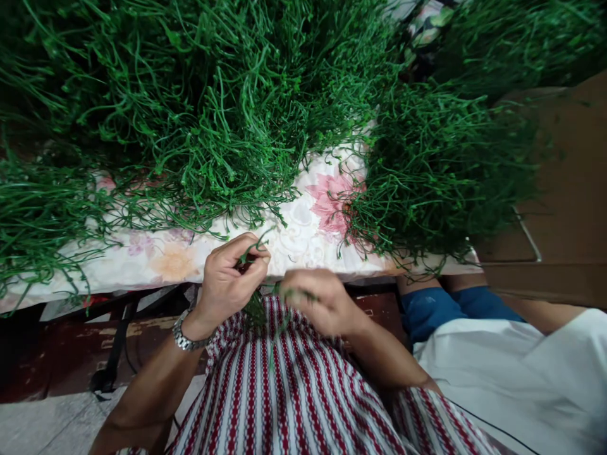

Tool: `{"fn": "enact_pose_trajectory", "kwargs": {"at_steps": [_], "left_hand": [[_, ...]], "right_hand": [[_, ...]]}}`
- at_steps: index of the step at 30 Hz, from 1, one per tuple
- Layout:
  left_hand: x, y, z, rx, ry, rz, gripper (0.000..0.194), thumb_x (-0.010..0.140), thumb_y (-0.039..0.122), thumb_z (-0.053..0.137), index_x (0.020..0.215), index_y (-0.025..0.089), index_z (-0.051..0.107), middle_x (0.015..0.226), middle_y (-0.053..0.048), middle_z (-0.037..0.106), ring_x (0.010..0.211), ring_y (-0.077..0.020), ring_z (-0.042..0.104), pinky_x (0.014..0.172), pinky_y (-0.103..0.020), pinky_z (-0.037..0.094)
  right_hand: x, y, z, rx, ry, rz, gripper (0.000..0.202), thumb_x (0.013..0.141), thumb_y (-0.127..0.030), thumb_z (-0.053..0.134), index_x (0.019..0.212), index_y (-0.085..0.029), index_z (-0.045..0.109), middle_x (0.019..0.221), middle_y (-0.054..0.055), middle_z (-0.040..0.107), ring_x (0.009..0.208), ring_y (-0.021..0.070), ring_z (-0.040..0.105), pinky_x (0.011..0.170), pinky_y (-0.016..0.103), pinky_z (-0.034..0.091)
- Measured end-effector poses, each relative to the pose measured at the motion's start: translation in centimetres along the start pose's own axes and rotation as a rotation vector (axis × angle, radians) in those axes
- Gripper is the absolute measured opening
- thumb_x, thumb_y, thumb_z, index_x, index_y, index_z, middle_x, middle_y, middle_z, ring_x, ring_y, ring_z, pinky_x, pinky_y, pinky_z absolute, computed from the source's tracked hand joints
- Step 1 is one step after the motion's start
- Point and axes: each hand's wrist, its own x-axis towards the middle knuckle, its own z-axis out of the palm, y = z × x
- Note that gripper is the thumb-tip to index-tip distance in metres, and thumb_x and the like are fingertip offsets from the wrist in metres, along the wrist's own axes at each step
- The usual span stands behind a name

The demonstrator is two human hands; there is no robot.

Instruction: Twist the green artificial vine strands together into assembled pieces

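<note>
Near the table's front edge, my left hand (234, 275) is closed in a pinch round thin green stems (255, 309), which hang below it over my striped clothing. Just to its right, my right hand (322, 300) is blurred by motion, its fingers curled round a few green stems. The two hands are close together but apart. Beyond them a large heap of green stems (227, 120) with small buds covers much of the table, and a smaller heap (427, 177) lies to the right.
A floral tablecloth (298, 221) covers the table. At the right is a brown cardboard box (569, 189). Another person in a white top (512, 373) and blue shorts (431, 306) sits close on my right. Green stems overhang the table's front edge.
</note>
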Motion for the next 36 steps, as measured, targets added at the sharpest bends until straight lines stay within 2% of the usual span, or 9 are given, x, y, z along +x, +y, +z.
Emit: {"fn": "enact_pose_trajectory", "kwargs": {"at_steps": [2,8,13,18,23,27,29,32,36], "left_hand": [[-0.1,-0.3,-0.2,-0.034,-0.041,-0.043,0.009,0.075,0.012,0.054,0.068,0.016,0.056,0.066,0.001,0.051,0.062,-0.0103,0.047,0.057,-0.021,0.037],[-0.9,-0.7,-0.1,-0.293,-0.063,-0.234,0.015,0.078,0.027,0.06,0.089,0.017,0.065,0.074,-0.002,0.06,0.057,-0.0104,0.049,0.05,-0.02,0.039],[-0.6,0.1,0.6,-0.323,-0.124,-0.205,0.016,0.076,0.027,0.064,0.089,0.018,0.068,0.075,-0.003,0.063,0.062,-0.012,0.055,0.055,-0.021,0.045],[-0.2,-0.3,1.5,-0.459,-0.158,-0.135,0.005,0.074,0.022,0.067,0.078,0.02,0.069,0.073,-0.002,0.061,0.07,-0.0138,0.056,0.064,-0.024,0.045],[-0.1,0.5,1.5,-0.593,0.026,-0.122,0.003,0.073,0.016,0.066,0.071,0.018,0.064,0.069,-0.001,0.052,0.061,-0.0107,0.05,0.053,-0.023,0.041],[0.4,2.1,0.3,-0.659,0.221,-0.075,0.006,0.073,0.01,0.062,0.075,0.016,0.063,0.075,-0.002,0.053,0.052,-0.0074,0.047,0.043,-0.021,0.036],[0.7,2.5,-0.6,-0.644,0.303,-0.029,0.009,0.072,0.008,0.061,0.077,0.016,0.063,0.077,-0.001,0.055,0.041,-0.004,0.039,0.041,-0.024,0.036],[0.8,2.6,-1.5,-0.617,0.334,-0.105,0.007,0.075,0.011,0.061,0.078,0.017,0.062,0.078,0.0,0.055,0.039,-0.0022,0.034,0.044,-0.025,0.038],[0.5,2.1,-1.3,-0.597,0.254,-0.231,0.003,0.075,0.016,0.064,0.074,0.017,0.061,0.082,0.0,0.057,0.04,-0.001,0.034,0.042,-0.023,0.034]], "right_hand": [[0.2,0.3,-0.8,-0.066,0.095,0.086,0.023,0.092,-0.029,0.042,0.077,-0.016,0.053,0.064,0.0,0.053,0.056,0.0091,0.047,0.053,0.02,0.037],[0.1,0.3,-2.2,-0.274,0.1,0.111,0.022,0.093,-0.03,0.042,0.078,-0.016,0.052,0.064,0.0,0.052,0.057,0.0091,0.046,0.055,0.02,0.035],[0.0,0.4,-1.5,-0.326,0.093,0.11,0.017,0.092,-0.027,0.045,0.081,-0.016,0.052,0.067,0.0,0.051,0.059,0.0084,0.045,0.056,0.019,0.034],[0.2,0.9,-1.2,-0.103,0.06,0.097,0.019,0.091,-0.027,0.047,0.077,-0.016,0.051,0.065,-0.003,0.047,0.059,0.0068,0.044,0.057,0.018,0.034],[0.3,1.1,-0.9,0.066,-0.043,0.21,0.024,0.09,-0.034,0.049,0.078,-0.013,0.053,0.063,-0.004,0.046,0.056,0.0056,0.041,0.054,0.016,0.034],[-0.4,1.1,-1.2,-0.052,-0.107,0.236,0.022,0.09,-0.031,0.049,0.081,-0.012,0.056,0.063,-0.003,0.049,0.056,0.0055,0.043,0.054,0.015,0.034],[-0.9,0.5,-2.0,-0.159,-0.102,0.24,0.022,0.091,-0.03,0.047,0.081,-0.012,0.057,0.065,-0.002,0.053,0.057,0.0061,0.047,0.054,0.016,0.036],[-1.5,-1.6,-4.6,-0.399,0.106,0.21,0.022,0.092,-0.027,0.044,0.08,-0.014,0.056,0.067,0.0,0.056,0.06,0.008,0.051,0.057,0.018,0.039],[-1.6,-5.3,-10.8,-0.939,0.626,0.101,0.013,0.089,-0.025,0.048,0.082,-0.019,0.057,0.072,0.001,0.057,0.063,0.0116,0.052,0.06,0.023,0.042]]}}
